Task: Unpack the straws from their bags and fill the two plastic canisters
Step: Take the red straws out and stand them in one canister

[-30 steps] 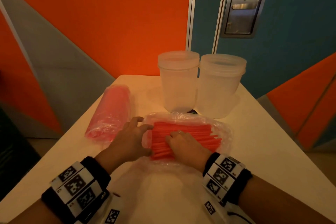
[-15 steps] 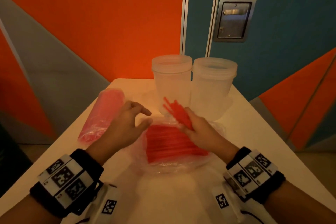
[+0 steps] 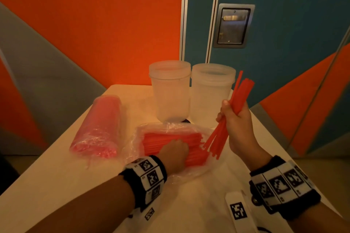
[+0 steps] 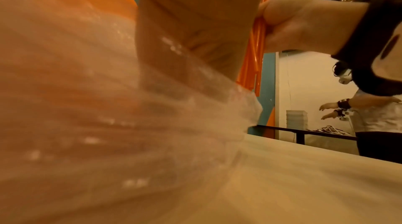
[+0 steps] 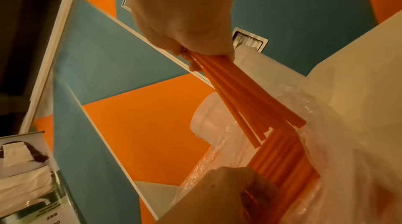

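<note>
left hand [image 3: 173,154] fingers buried in straws [image 3: 170,139] – left wrist view blurred by bag [image 4: 87,107]

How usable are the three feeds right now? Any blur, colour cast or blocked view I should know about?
Head view: warm, dim light, but sharp; the right hand with its straws and both canisters read clearly. Left wrist view: mostly filled by smeared, blurred bag plastic. Right wrist view: fairly sharp on the held straws, strong wide-angle bending of the wall lines.
</note>
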`<state>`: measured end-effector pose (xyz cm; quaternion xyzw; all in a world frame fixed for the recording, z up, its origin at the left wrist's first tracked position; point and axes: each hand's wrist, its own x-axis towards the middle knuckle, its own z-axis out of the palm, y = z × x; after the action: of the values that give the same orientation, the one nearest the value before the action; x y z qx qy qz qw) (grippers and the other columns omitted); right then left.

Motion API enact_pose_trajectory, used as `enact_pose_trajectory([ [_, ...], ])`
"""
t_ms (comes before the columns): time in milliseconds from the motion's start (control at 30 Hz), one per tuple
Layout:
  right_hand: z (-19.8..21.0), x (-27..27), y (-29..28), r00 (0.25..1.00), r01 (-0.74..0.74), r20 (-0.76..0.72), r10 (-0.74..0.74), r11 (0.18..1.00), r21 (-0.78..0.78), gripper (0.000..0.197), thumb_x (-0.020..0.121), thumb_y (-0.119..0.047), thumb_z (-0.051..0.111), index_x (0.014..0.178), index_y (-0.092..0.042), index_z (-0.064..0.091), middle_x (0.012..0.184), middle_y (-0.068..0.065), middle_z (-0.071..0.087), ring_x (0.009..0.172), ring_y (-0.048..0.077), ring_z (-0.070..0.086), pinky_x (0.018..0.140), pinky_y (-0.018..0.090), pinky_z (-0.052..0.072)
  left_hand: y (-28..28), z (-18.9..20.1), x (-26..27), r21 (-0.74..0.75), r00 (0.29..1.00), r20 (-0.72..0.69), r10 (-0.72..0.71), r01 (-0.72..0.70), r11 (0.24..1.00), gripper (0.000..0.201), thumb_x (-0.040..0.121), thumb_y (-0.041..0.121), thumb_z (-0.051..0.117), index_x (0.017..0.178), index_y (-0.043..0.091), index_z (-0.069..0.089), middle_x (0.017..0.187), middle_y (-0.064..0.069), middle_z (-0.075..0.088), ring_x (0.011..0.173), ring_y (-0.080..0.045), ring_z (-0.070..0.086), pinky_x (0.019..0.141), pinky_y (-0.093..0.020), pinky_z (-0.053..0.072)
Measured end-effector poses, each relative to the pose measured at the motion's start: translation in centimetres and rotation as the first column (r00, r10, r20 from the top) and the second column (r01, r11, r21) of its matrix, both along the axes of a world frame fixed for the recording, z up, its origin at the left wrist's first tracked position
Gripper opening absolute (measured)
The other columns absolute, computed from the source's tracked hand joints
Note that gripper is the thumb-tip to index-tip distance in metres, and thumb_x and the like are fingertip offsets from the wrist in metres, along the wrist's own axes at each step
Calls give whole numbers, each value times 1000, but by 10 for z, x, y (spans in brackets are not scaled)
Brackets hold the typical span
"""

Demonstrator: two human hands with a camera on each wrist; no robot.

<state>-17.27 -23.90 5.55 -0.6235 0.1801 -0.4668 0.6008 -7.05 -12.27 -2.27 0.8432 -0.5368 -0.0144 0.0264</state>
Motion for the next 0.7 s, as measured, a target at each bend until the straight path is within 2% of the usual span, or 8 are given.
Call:
enact_pose_trajectory([
  [100,-2,-4,-2,1000,2,-5,-2,1000,24,9,95,-18,49,89,-24,47,66,0,48,61,14,49,66,32,44,1,-2,1,-28,1000,-24,-9,8,1000,26,92,29,54,103,6,58,108,-9,60,96,-24,60,74,-25,42],
  [200,-3,-6,-3,1000,-9,9,9,999,42,3,95,-18,48,92,-18,47,64,1,48,60,13,49,65,30,43,6,0,6,-64,999,-40,7,-10,998,20,92,17,51,106,5,57,113,-12,59,100,-24,58,82,-25,44],
  [267,-1,-6,-2,1000,-22,23,21,999,43,4,95,-18,48,95,-14,47,64,1,49,60,13,50,65,30,43,10,1,11,-113,998,-58,19,-25,993,19,92,13,49,108,5,57,114,-11,59,100,-23,57,80,-23,43],
  [400,9,-6,-2,993,-66,101,57,994,90,8,96,-17,47,87,-17,47,60,-3,49,59,13,50,69,34,43,21,9,16,-206,995,-98,35,-54,977,18,93,9,44,104,6,57,111,-10,61,98,-24,58,71,-21,36],
  [533,23,-7,-2,977,-114,194,83,981,158,8,96,-17,48,88,-18,47,62,-1,47,55,12,51,66,32,45,30,18,20,-323,990,-140,24,-68,944,24,90,3,42,107,9,58,113,-9,64,101,-23,60,72,-18,36],
  [633,31,-8,-3,966,-131,244,88,977,167,11,96,-17,47,85,-19,47,58,-3,47,52,10,52,62,30,46,32,23,24,-370,986,-160,44,-101,923,20,91,5,41,107,11,51,112,-9,61,101,-25,58,73,-21,35],
  [700,34,-8,-2,959,-146,264,101,977,155,14,96,-17,47,83,-20,47,56,-5,48,52,10,51,61,29,46,34,25,26,-444,979,-204,28,-117,888,12,91,5,42,101,12,44,103,-11,59,96,-29,58,71,-23,34],
])
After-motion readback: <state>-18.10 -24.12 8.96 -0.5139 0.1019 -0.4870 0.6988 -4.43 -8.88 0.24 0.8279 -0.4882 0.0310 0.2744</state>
